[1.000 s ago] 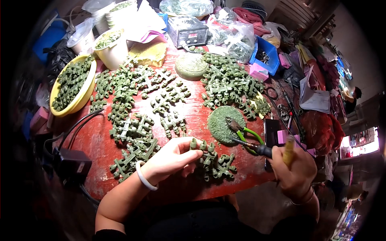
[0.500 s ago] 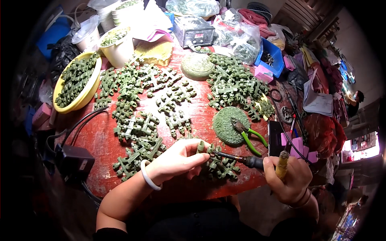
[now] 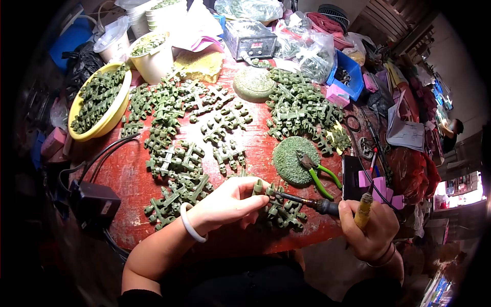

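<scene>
My left hand (image 3: pixel 231 205), with a pale ring on its wrist, pinches a small green wax-like piece (image 3: pixel 259 188) between thumb and fingers. In my right hand (image 3: pixel 376 235) is a soldering-iron-like pen (image 3: pixel 324 205) with a dark grip, its thin metal tip pointing left at the green piece. Whether the tip touches it, I cannot tell. A second tool with a yellow wrapped handle (image 3: pixel 363 211) stands up from the same hand. Under the tip lie more green branched pieces (image 3: pixel 289 217), partly covered by my left hand.
Green pieces (image 3: pixel 176 158) cover much of the red table (image 3: pixel 128 189). Green-handled cutters (image 3: pixel 319 176) rest on a round green pad (image 3: pixel 291 161). A yellow basin (image 3: pixel 102 128), white bucket (image 3: pixel 153 66), control box (image 3: pixel 250 38) and blue bin (image 3: pixel 348 69) stand around. A black box (image 3: pixel 97 202) sits left.
The whole view has shifted slightly. Both hands keep nearly the same pose, with the pen tip still at the green piece.
</scene>
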{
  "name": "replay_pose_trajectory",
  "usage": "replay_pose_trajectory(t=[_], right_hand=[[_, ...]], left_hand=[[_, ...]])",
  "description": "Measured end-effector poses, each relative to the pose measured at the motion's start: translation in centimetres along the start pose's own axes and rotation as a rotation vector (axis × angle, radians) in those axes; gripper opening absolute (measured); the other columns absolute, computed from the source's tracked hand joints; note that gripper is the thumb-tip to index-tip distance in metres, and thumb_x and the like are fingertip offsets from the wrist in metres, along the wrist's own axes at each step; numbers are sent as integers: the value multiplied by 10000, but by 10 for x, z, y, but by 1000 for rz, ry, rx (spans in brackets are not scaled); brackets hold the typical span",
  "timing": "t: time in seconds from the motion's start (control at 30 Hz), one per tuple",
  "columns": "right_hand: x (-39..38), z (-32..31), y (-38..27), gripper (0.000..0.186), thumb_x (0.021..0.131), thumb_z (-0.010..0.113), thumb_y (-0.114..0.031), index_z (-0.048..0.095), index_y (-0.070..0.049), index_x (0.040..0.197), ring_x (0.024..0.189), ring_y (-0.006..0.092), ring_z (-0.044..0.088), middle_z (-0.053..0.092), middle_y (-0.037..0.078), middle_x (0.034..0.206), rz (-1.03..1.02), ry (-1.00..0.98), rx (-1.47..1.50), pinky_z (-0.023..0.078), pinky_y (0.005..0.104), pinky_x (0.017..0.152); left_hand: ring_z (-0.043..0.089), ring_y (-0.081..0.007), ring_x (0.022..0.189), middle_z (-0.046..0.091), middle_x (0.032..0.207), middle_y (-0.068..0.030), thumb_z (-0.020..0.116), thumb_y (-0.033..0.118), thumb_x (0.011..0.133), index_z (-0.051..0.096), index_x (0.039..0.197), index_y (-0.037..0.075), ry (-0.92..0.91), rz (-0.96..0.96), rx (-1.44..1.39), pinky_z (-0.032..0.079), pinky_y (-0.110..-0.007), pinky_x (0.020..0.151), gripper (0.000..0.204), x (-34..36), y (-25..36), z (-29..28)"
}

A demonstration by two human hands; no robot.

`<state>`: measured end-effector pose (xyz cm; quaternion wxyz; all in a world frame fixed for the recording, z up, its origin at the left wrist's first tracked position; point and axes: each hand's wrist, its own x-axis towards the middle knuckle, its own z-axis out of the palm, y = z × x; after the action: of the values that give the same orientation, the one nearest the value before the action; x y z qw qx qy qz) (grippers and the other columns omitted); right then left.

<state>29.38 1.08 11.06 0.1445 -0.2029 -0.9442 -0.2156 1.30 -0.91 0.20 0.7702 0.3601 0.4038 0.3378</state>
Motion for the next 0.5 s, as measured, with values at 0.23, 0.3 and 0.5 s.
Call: replay_pose_trajectory(t=[0.23, 0.3, 0.5], right_hand=[[0, 1, 0, 191, 809, 644, -69, 695, -64, 993, 617, 137, 530, 543, 8, 740, -7, -16, 18, 329, 264, 472], [0, 1, 0, 188, 810, 645, -69, 694, -64, 992, 615, 137, 529, 542, 8, 738, -5, -10, 11, 331, 264, 473], [-1, 0, 0, 180, 811, 649, -60, 692, -61, 986, 609, 132, 525, 541, 7, 732, 11, -21, 15, 337, 268, 475]], left_hand=[[573, -70, 556, 602, 730, 4, 587, 132, 981, 603, 1104, 20, -15, 10, 15, 472, -219, 474, 167, 0, 1, 0], [572, -70, 555, 600, 727, 5, 586, 131, 981, 604, 1104, 20, -5, 10, 19, 473, -219, 474, 166, 0, 1, 0], [574, -70, 557, 595, 720, 8, 586, 134, 981, 605, 1105, 22, -17, 3, 15, 474, -218, 476, 167, 0, 1, -1]])
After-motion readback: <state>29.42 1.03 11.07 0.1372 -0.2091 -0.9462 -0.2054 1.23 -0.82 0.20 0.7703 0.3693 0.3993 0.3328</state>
